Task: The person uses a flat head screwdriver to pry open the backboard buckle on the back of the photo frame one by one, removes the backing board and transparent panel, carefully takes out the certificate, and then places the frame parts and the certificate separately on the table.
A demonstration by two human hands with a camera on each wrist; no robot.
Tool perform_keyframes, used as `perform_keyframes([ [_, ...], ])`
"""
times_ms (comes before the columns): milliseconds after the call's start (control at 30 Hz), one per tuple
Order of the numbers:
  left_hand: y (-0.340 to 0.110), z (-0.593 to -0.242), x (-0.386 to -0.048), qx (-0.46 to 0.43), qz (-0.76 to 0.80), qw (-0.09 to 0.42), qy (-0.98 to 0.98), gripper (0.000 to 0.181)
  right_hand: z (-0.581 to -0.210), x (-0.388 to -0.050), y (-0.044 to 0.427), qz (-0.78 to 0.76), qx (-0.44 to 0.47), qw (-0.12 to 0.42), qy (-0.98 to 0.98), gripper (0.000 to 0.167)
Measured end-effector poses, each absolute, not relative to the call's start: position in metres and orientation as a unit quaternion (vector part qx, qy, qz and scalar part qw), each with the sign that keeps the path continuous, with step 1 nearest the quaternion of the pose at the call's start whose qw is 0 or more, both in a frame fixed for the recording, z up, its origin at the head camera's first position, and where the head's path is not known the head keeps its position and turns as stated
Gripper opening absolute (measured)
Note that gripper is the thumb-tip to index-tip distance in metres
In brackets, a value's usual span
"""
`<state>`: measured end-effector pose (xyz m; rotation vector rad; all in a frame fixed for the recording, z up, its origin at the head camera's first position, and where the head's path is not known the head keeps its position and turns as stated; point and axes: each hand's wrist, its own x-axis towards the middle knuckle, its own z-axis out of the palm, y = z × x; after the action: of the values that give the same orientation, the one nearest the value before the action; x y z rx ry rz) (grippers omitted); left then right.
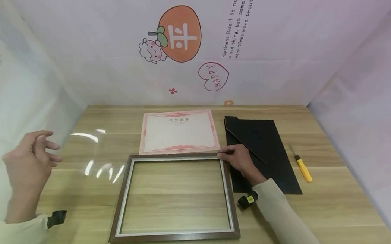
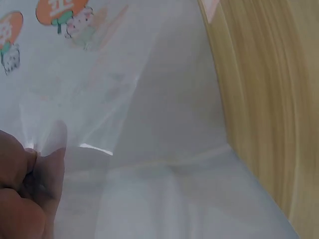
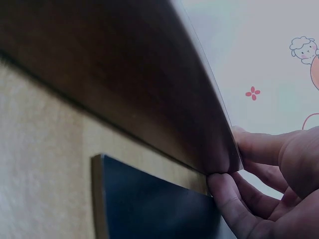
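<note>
A clear plastic sheet [image 1: 99, 169], seen mostly by its bright glare streaks, hangs from my left hand [image 1: 31, 165], raised left of the picture frame. The left wrist view shows thumb and fingers pinching the edge of this sheet. My right hand [image 1: 239, 160] grips the far right corner of a brown picture frame [image 1: 175, 236] with a pale inner border. The frame lies on the table, and wood shows through its opening. In the right wrist view, fingertips [image 3: 227, 186] hold the frame's corner. Just beyond the frame lies a certificate [image 1: 179, 132] with a pink border.
Right of the frame, a black backing board [image 1: 260, 144] with a stand flap lies partly under my right hand. A yellow-handled screwdriver [image 1: 304, 170] rests farther right. Printed white sheeting [image 1: 117, 59] walls in the back and sides of the wooden table [image 1: 338, 203].
</note>
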<state>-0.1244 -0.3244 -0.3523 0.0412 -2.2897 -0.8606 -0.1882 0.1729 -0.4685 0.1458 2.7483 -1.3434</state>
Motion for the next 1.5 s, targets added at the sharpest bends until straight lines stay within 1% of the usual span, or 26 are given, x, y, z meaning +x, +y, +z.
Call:
perform_keyframes([
  [133,-0.345,-0.359,-0.125,0.080,-0.328,0.262,-0.904,0.035,-0.468,-0.188,0.172,-0.439,0.047,0.037,0.897,0.013],
  [267,-0.365,-0.369,-0.126,0.098,-0.337,0.198,-0.915,0.038,-0.467,-0.188,0.172,-0.440,0.049,0.040,0.896,0.014],
  [467,-0.384,-0.394,-0.132,0.084,-0.317,0.133,-0.935,0.039,-0.469,-0.188,0.172,-0.435,0.046,0.037,0.898,0.014],
  [633,-0.390,-0.408,-0.142,0.098,-0.343,0.083,-0.930,0.042,-0.470,-0.188,0.172,-0.432,0.044,0.035,0.900,0.015],
  [700,-0.391,-0.412,-0.145,0.098,-0.347,0.069,-0.930,0.045,-0.470,-0.188,0.172,-0.432,0.047,0.037,0.900,0.015],
  [800,-0.393,-0.419,-0.149,0.089,-0.342,0.065,-0.933,0.045,-0.470,-0.188,0.172,-0.433,0.051,0.038,0.899,0.015],
  [967,-0.395,-0.428,-0.153,0.054,-0.332,0.075,-0.939,0.040,-0.470,-0.188,0.172,-0.431,0.051,0.036,0.900,0.015],
  [1067,-0.396,-0.431,-0.156,0.038,-0.326,0.071,-0.942,0.036,-0.470,-0.187,0.172,-0.430,0.051,0.036,0.901,0.015],
  [1167,-0.399,-0.433,-0.159,0.044,-0.324,0.042,-0.944,0.036,-0.470,-0.187,0.173,-0.431,0.052,0.036,0.900,0.015],
  [1300,-0.405,-0.435,-0.163,0.056,-0.318,0.001,-0.946,0.040,-0.470,-0.187,0.172,-0.433,0.053,0.033,0.899,0.015],
  [1500,-0.411,-0.443,-0.163,0.060,-0.288,-0.006,-0.956,0.043,-0.470,-0.187,0.172,-0.434,0.053,0.032,0.899,0.014],
])
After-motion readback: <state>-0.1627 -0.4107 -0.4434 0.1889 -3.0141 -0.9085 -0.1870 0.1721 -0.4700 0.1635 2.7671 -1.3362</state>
